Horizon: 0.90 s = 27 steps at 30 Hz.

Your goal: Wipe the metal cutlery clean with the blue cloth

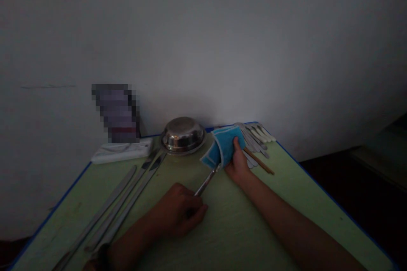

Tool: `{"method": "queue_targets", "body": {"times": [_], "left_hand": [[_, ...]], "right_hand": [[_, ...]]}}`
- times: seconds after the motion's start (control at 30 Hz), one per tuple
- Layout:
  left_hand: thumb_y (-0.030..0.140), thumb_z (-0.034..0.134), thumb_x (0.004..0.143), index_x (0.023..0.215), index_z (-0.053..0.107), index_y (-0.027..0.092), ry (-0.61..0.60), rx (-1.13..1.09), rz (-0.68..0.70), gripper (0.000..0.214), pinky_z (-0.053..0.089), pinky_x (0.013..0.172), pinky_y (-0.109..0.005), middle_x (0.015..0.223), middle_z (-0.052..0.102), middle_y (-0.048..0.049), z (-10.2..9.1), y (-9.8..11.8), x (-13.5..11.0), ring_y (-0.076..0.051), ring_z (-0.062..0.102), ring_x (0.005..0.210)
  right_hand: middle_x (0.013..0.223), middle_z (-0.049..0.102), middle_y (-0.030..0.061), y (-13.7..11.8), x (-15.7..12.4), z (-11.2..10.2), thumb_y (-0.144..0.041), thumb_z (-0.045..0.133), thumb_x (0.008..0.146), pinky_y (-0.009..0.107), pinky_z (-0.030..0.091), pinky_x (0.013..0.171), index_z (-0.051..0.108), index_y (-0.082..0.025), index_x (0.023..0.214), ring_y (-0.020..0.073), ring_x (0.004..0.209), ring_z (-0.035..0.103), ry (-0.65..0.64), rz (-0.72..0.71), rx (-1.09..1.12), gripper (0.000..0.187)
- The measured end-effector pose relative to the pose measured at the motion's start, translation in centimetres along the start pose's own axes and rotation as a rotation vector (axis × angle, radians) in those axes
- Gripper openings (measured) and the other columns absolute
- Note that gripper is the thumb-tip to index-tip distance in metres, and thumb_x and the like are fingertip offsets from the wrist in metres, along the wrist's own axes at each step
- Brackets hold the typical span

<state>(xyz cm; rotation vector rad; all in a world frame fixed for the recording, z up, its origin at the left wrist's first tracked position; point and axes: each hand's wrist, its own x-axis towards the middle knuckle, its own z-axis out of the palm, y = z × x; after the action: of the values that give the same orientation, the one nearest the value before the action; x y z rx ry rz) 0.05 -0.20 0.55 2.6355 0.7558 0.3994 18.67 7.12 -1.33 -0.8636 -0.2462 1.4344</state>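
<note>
My left hand [182, 211] is closed around the lower end of a shiny metal utensil handle [206, 181]. The handle slants up and to the right, and its far end disappears into a folded blue cloth [229, 143] with pale edging. My right hand [238, 161] grips that cloth, thumb on top, around the hidden end, so I cannot tell the utensil's kind. Just behind the cloth lie a pair of wooden chopsticks [260, 161] and several metal spoons [254, 142]. To the left, an upturned steel bowl [183, 133] rests on the table.
Several long flat metal utensils [119, 203] lie along the left side of the green, blue-edged table [229, 228]. A white power strip [122, 151] sits at the back left, with a blurred-out phone-like device [117, 112] upright behind it. White-handled spoons [263, 134] lie at the back right, near the wall.
</note>
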Motion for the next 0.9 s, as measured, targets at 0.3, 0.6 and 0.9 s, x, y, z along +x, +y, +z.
{"method": "queue_targets", "body": {"times": [0.3,0.6,0.9], "left_hand": [[0.022,0.039,0.090,0.048,0.037,0.018,0.089,-0.087,-0.087,0.042,0.025,0.045,-0.020,0.047,0.022,0.0089,0.1,-0.7,0.2,-0.006,0.030,0.040],[0.021,0.042,0.088,0.050,0.041,0.018,0.094,-0.093,-0.117,0.037,0.028,0.046,-0.019,0.046,0.030,0.0082,0.1,-0.6,0.3,-0.006,0.036,0.041],[0.020,0.040,0.088,0.051,0.045,0.017,0.077,-0.022,-0.101,0.037,0.028,0.045,-0.018,0.044,0.035,0.0073,0.2,-0.5,0.4,-0.006,0.038,0.040]], "right_hand": [[0.092,0.072,0.0035,0.8,-1.1,-0.4,-0.045,0.067,0.068,0.037,0.051,0.084,0.065,-0.020,0.096,0.0188,0.085,0.066,-0.241,-0.179,-0.446,0.038],[0.084,0.071,0.0040,0.4,-2.9,0.3,-0.046,0.067,0.066,0.036,0.052,0.074,0.066,-0.019,0.085,0.0208,0.078,0.066,-0.353,-0.276,-0.802,0.033],[0.086,0.072,0.0013,0.7,-2.0,-0.3,-0.037,0.072,0.065,0.031,0.051,0.079,0.066,-0.018,0.089,0.0167,0.079,0.066,-0.401,-0.105,-0.530,0.031]]}}
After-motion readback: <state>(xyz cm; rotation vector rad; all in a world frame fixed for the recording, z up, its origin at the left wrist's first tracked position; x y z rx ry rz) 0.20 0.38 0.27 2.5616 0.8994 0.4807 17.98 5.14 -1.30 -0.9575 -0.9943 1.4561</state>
